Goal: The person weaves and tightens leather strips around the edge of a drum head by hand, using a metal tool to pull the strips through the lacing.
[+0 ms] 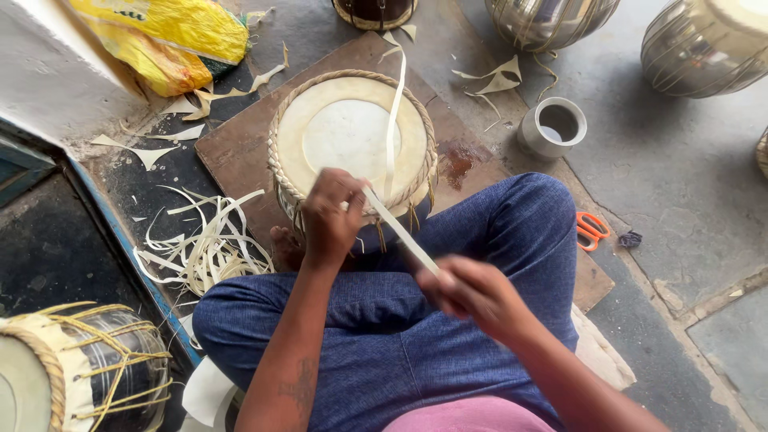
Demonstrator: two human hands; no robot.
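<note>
A round drum head (352, 136) with a pale skin and braided cream rim sits on a wooden board (240, 148) in front of my crossed legs. My left hand (332, 216) rests on the drum's near rim, fingers closed on a pale hide strap (393, 120) that arcs up over the skin. My right hand (472, 292), blurred, grips the same strap's lower end above my right thigh, and the strap runs taut between both hands.
A pile of pale strap offcuts (204, 240) lies left of my knee. Orange scissors (590, 230) lie to the right, a small metal cup (554, 126) behind them. Metal drum shells (704, 44) stand at the back right, another laced drum (80, 368) at bottom left, a yellow bag (172, 36) top left.
</note>
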